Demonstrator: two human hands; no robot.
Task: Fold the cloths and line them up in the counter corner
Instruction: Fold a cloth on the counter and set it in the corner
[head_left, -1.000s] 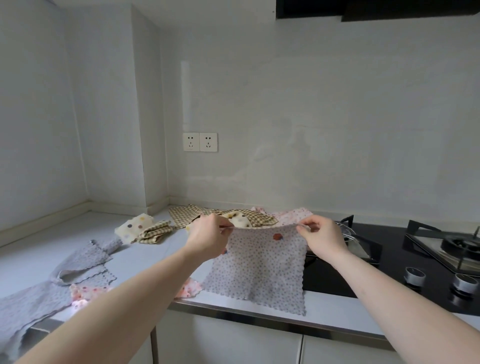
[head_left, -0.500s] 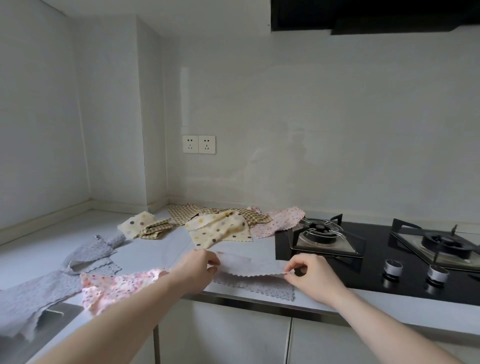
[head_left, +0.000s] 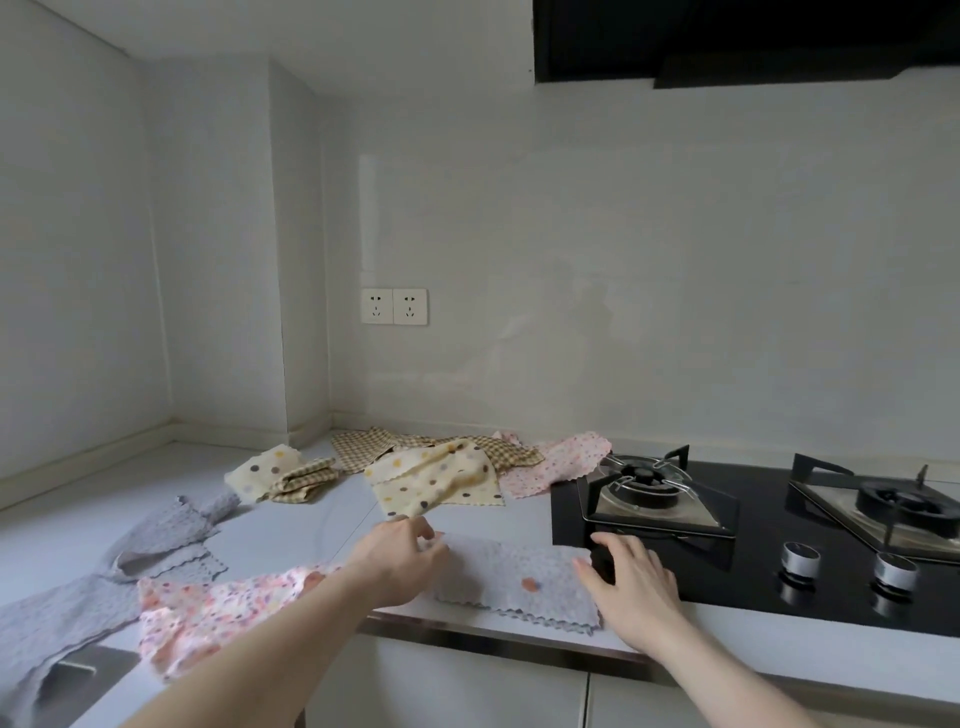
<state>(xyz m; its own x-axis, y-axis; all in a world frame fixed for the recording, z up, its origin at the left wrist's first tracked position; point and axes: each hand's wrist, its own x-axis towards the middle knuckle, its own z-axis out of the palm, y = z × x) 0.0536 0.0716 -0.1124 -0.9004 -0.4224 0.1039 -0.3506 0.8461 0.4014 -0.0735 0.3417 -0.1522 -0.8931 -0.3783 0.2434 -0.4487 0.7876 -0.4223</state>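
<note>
A grey dotted cloth (head_left: 511, 579) lies folded in half along the front edge of the tabletop (head_left: 291, 525), just left of the black gas hob (head_left: 769, 551), its scalloped edges lined up toward the person. The left hand (head_left: 400, 558) rests on the cloth's left end with its fingers curled at the far corner; whether it pinches the fabric or only presses it I cannot tell. The right hand (head_left: 631, 582) lies on the right end, fingers loosely spread and released, pressing the layers flat so the crease sets, I judge. Beside it to the left sprawl a pink flowered cloth (head_left: 218, 613) and loose grey cloths (head_left: 156, 540). Farther back lie a cream dotted cloth (head_left: 436, 478), a checked cloth (head_left: 374, 449) and a pale pink cloth (head_left: 556, 467), all unfolded. The counter corner by the wall holds no finished row yet, so most of the task remains.
</note>
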